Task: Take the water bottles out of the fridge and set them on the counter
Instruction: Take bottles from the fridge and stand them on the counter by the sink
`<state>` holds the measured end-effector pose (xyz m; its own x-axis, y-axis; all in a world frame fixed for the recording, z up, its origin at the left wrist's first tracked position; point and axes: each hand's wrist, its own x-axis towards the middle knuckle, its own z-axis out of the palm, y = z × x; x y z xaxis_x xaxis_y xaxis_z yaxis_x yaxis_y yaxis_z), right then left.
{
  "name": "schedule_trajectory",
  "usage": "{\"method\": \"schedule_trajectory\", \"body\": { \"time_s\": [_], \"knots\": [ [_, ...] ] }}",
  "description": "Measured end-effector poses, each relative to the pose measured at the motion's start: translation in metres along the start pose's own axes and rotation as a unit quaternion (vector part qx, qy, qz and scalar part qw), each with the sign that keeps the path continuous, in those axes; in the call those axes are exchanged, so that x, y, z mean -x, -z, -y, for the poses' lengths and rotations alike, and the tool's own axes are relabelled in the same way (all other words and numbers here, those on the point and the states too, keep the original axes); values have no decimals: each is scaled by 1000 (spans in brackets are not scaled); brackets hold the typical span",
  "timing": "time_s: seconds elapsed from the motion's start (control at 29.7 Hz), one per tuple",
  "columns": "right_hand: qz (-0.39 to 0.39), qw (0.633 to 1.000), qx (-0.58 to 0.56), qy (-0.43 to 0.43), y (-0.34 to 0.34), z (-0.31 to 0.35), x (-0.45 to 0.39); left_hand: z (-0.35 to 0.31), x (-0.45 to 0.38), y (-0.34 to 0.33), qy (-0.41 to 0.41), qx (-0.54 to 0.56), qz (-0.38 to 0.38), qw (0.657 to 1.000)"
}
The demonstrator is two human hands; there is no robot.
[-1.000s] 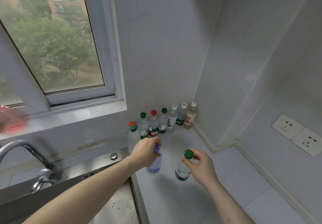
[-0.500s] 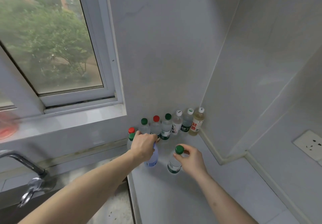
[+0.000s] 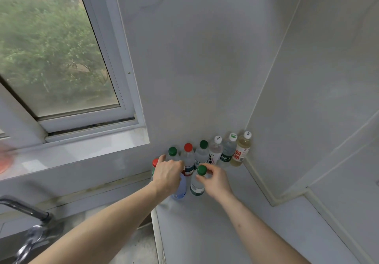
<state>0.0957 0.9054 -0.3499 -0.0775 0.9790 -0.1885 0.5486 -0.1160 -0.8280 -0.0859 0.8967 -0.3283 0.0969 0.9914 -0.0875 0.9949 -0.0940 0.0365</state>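
My left hand (image 3: pixel 167 174) is closed over the top of a bluish bottle (image 3: pixel 181 188) standing on the white counter (image 3: pixel 225 233). My right hand (image 3: pixel 215 178) grips a clear bottle with a green cap (image 3: pixel 198 181) just to its right, upright on the counter. Behind them a row of several bottles (image 3: pixel 207 154) with green, red and white caps lines the back wall. A red-capped bottle (image 3: pixel 155 162) peeks out left of my left hand. The fridge is not in view.
A steel sink (image 3: pixel 131 247) with a tap (image 3: pixel 30 214) lies left of the counter. Above it are a window (image 3: pixel 51 54) and its sill (image 3: pixel 71 153), with a blurred red object (image 3: pixel 5 159) at the sill's left end. Walls close the corner at back and right.
Both hands have carried their bottles further back toward the row along the wall. The view has tilted up and the wall sockets have left the frame.
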Motion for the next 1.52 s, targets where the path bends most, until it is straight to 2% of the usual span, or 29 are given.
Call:
{"method": "schedule_trajectory", "body": {
  "time_s": [0.37, 0.54, 0.71, 0.91, 1.15, 1.35, 1.52],
  "knots": [
    [-1, 1000, -19, 6, -17, 12, -12, 8, 2, -8, -10, 17, -6, 1000],
    [29, 999, 6, -14, -15, 11, -8, 13, 12, -8, -15, 8, -1, 1000],
    [20, 1000, 12, -9, -6, 20, 13, 16, 41, 11, -9, 79, -43, 996],
    [-28, 998, -42, 30, 0, 30, 89, 25, 123, 47, -22, 166, -60, 984],
    [5, 996, 61, 72, 8, 39, 196, 34, 208, 53, -40, 218, -50, 974],
    [-6, 993, 99, 56, 16, 23, 264, 20, 251, 34, -57, 262, -36, 963],
    [-58, 994, 85, 21, 37, 8, 319, -13, 262, 37, -121, 257, -2, 959]
  ]
}}
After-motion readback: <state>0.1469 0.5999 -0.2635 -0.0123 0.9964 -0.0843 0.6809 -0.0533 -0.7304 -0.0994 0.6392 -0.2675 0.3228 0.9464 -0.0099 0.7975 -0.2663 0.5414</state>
